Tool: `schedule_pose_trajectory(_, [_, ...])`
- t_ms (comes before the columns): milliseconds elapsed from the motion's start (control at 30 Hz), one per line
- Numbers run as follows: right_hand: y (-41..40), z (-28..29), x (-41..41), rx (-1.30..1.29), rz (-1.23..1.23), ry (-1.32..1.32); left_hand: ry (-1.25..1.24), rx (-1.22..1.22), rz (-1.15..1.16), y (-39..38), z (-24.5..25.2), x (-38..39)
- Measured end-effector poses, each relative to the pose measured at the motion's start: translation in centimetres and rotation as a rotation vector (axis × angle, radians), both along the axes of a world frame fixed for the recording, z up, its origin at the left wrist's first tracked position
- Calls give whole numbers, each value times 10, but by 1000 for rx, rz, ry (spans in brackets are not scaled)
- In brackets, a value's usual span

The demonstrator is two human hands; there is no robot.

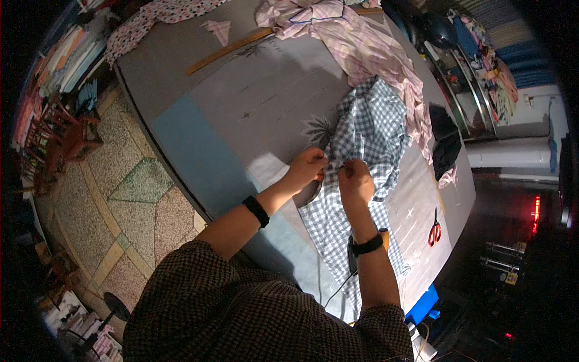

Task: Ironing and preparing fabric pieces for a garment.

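A crumpled blue-and-white gingham cloth point(368, 122) lies across the table in front of me. My left hand point(310, 166) pinches its left edge between bent fingers. Close beside it, my right hand point(356, 181) grips the same cloth in a closed fist. Under my left palm sits a small orange and dark object, mostly hidden. Partly behind my right wrist is a yellow-orange and black object point(385, 237) with a dark cord near it; its kind is unclear. The gingham spreads down toward my body. Wristbands are on both forearms.
Red-handled scissors point(434, 233) lie to the right. Pink plaid fabric point(334, 45) runs along the far right side, near a black cloth point(443, 140). A wooden ruler point(230, 50) and polka-dot fabric point(154, 20) are at the far left. A blue container point(423, 305) stands by the table edge.
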State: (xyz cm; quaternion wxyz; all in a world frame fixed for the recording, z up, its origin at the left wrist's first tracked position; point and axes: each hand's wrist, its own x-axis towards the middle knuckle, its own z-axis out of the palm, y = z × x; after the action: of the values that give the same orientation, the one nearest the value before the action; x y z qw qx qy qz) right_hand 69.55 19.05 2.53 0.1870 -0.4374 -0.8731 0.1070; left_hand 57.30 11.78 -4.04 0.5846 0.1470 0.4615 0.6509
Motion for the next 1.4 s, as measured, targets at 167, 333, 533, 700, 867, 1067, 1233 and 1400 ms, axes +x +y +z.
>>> schedule_pose_trajectory(167, [-2, -4, -4, 74, 27, -11, -5, 2, -30, 0, 4, -1])
schedule_pose_trajectory(333, [-6, 10, -9, 80, 90, 130, -40, 30, -45, -3, 7, -5])
schedule_pose_trajectory(533, [-7, 21, -16, 32, 292, 47, -31, 94, -24, -5, 9, -2])
schedule_pose_trajectory(700, [4, 2, -3, -154, 141, 159, 14, 71, 10, -8, 15, 1])
schedule_pose_trajectory(867, [9, -7, -1, -388, 60, 271, -27, 27, 28, -9, 14, 3])
schedule_pose_trajectory(1067, [4, -1, -9, -222, 144, 284, -125, 48, -49, -10, 8, -5])
schedule_pose_trajectory(1233, [5, -5, -10, -185, 241, 330, 34, -5, -88, -2, 3, -8])
schedule_pose_trajectory(1400, [-30, -5, 9, -99, 90, 149, 369, -238, -83, 8, -6, -20])
